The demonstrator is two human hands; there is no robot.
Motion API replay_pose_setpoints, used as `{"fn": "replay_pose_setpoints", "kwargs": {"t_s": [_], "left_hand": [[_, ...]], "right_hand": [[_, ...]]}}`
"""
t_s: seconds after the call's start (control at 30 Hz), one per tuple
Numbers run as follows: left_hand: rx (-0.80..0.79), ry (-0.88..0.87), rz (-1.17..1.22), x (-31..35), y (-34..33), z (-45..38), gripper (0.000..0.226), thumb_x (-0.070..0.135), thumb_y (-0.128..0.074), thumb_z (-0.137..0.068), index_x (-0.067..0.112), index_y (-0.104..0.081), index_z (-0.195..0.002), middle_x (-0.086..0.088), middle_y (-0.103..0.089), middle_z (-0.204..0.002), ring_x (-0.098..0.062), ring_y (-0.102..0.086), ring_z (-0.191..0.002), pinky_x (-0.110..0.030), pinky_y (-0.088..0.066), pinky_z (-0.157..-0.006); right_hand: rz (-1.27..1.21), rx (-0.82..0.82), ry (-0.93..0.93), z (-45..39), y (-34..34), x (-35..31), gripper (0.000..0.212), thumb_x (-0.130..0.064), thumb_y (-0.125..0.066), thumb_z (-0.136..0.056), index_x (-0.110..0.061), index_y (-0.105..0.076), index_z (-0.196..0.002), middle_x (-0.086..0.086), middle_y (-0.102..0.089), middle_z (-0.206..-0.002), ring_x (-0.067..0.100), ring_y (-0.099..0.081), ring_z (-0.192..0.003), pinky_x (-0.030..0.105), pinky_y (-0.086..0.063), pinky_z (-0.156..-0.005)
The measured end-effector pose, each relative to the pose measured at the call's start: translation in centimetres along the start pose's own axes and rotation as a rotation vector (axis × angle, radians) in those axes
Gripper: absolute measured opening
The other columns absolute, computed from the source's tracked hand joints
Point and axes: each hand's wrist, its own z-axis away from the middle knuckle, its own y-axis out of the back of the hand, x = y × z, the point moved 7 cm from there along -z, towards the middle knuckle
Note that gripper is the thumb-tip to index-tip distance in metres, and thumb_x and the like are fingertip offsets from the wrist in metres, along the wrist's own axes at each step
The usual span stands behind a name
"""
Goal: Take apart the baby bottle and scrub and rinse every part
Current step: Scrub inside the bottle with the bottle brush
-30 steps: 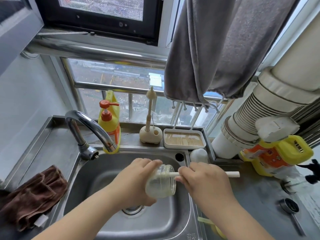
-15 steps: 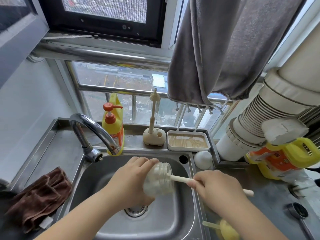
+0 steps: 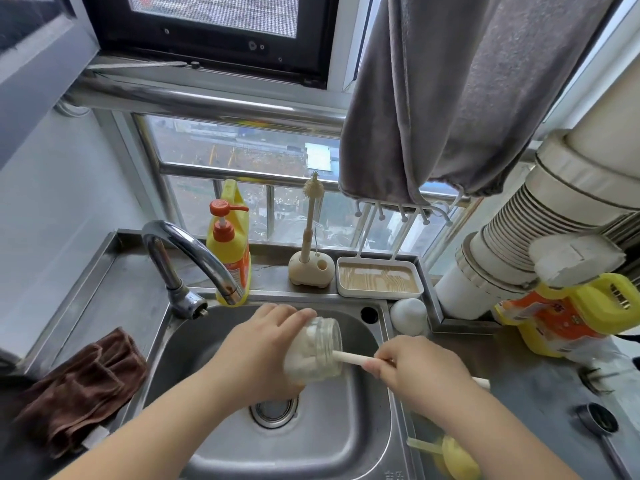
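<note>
At the far left a brown cloth lies bunched on the steel counter, near the sink but not in it. The tap arches over the basin with no water visibly running, and a yellow soap bottle stands behind it. Over the drain the left hand wraps its curled fingers round the clear bottle, held tilted on its side with the mouth toward the right. Inside it sits the pale head of the brush; whether there is suds or water in there too I cannot tell. The right hand pinches the brush handle just outside the mouth, fingers curled tight on it, the handle's end poking out past the wrist. The likeliest slip, I judge, is the wet bottle twisting out of the left hand under a hard push of the brush and dropping into the sink; a sharp pull could also fling drops onto the counter. Behind, a holder keeps a thin brush upright, and a white tray shows only a ridged tan liner. Near the bottom edge right of the sink lies a yellow part, perhaps of the bottle, and it looks to be waiting its turn.
</note>
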Motion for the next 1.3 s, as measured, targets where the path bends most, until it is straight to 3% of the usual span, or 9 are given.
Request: {"fn": "replay_pose_setpoints", "kwargs": {"t_s": [0.27, 0.37, 0.47, 0.53, 0.63, 0.73, 1.03, 1.17, 1.3], "left_hand": [[0.053, 0.014, -0.017, -0.4, 0.7, 0.1, 0.098, 0.054, -0.078, -0.033, 0.024, -0.048, -0.121, 0.007, -0.063, -0.101, -0.018, -0.059, -0.090, -0.029, -0.056, -0.049], [0.052, 0.062, 0.087, 0.0, 0.7, 0.1, 0.095, 0.058, -0.070, -0.044, 0.022, -0.044, -0.128, 0.002, -0.060, -0.110, -0.023, -0.058, -0.098, -0.036, -0.058, -0.074], [0.011, 0.066, 0.256, 1.6, 0.3, 0.0, 0.095, 0.071, -0.048, -0.063, 0.027, -0.026, -0.145, 0.005, -0.035, -0.138, -0.015, -0.028, -0.130, -0.015, -0.021, -0.109], [-0.097, 0.048, 0.354, 1.5, 0.5, 0.3, 0.084, 0.066, -0.048, -0.077, 0.030, -0.018, -0.147, 0.012, -0.021, -0.139, 0.000, -0.013, -0.133, -0.007, -0.009, -0.110], [-0.148, 0.043, 0.265, 0.4, 1.5, -0.3, 0.096, 0.056, -0.073, -0.069, 0.031, -0.022, -0.146, 0.015, -0.023, -0.122, -0.004, -0.023, -0.123, -0.020, -0.025, -0.109], [-0.220, 0.068, 0.125, 0.4, 1.4, -1.5, 0.103, 0.058, -0.078, -0.057, 0.032, -0.027, -0.142, 0.009, -0.024, -0.126, -0.011, -0.024, -0.122, -0.025, -0.031, -0.107], [-0.095, 0.088, 0.220, 0.2, 1.5, -0.7, 0.099, 0.056, -0.075, -0.054, 0.031, -0.035, -0.141, 0.016, -0.045, -0.130, -0.007, -0.043, -0.121, -0.022, -0.037, -0.101], [-0.136, 0.048, 0.202, 1.4, 0.8, -1.3, 0.102, 0.064, -0.062, -0.049, 0.030, -0.034, -0.142, 0.015, -0.046, -0.130, -0.008, -0.043, -0.121, -0.025, -0.039, -0.100], [-0.116, 0.049, 0.140, 0.2, 1.0, -0.6, 0.105, 0.070, -0.052, -0.047, 0.031, -0.033, -0.143, 0.016, -0.045, -0.128, -0.009, -0.042, -0.120, -0.023, -0.040, -0.098]], "right_hand": [[-0.008, 0.013, 0.015, 0.4, 1.2, -0.9, 0.036, -0.057, -0.041, -0.091, -0.030, -0.063, -0.099, -0.007, -0.062, -0.085, 0.019, -0.059, -0.084, 0.026, -0.037, -0.061], [0.222, 0.359, 0.127, 1.2, 4.0, -2.1, 0.026, -0.049, -0.056, -0.087, -0.025, -0.062, -0.079, -0.004, -0.059, -0.070, 0.020, -0.060, -0.065, 0.026, -0.028, -0.048], [0.337, 0.697, 0.247, 2.3, 4.8, -3.2, 0.030, -0.041, -0.056, -0.081, -0.021, -0.056, -0.058, -0.002, -0.049, -0.052, 0.022, -0.051, -0.044, 0.025, -0.028, -0.040], [0.342, 0.794, 0.323, 2.9, 4.6, -2.6, 0.034, -0.038, -0.046, -0.088, -0.020, -0.059, -0.062, -0.001, -0.047, -0.055, 0.023, -0.050, -0.048, 0.029, -0.033, -0.043], [0.392, 0.884, 0.411, 4.3, 4.7, -3.0, 0.033, -0.038, -0.046, -0.091, -0.019, -0.062, -0.068, -0.001, -0.046, -0.058, 0.022, -0.047, -0.050, 0.031, -0.032, -0.045], [0.418, 0.916, 0.430, 4.9, 4.9, -4.0, 0.032, -0.040, -0.047, -0.090, -0.020, -0.063, -0.070, -0.001, -0.046, -0.058, 0.021, -0.045, -0.050, 0.030, -0.030, -0.046], [0.228, 0.597, 0.176, 2.8, 4.7, 0.9, 0.039, -0.054, -0.039, -0.082, -0.028, -0.059, -0.061, -0.007, -0.053, -0.052, 0.017, -0.055, -0.043, 0.023, -0.029, -0.038], [0.197, 0.429, 0.208, 1.7, 3.2, -1.5, 0.038, -0.055, -0.032, -0.094, -0.027, -0.056, -0.097, -0.005, -0.062, -0.093, 0.020, -0.062, -0.088, 0.029, -0.029, -0.058], [0.137, 0.301, 0.109, 1.6, 3.4, 0.3, 0.042, -0.059, -0.027, -0.094, -0.027, -0.054, -0.098, -0.006, -0.063, -0.096, 0.019, -0.060, -0.092, 0.030, -0.032, -0.061]]}}
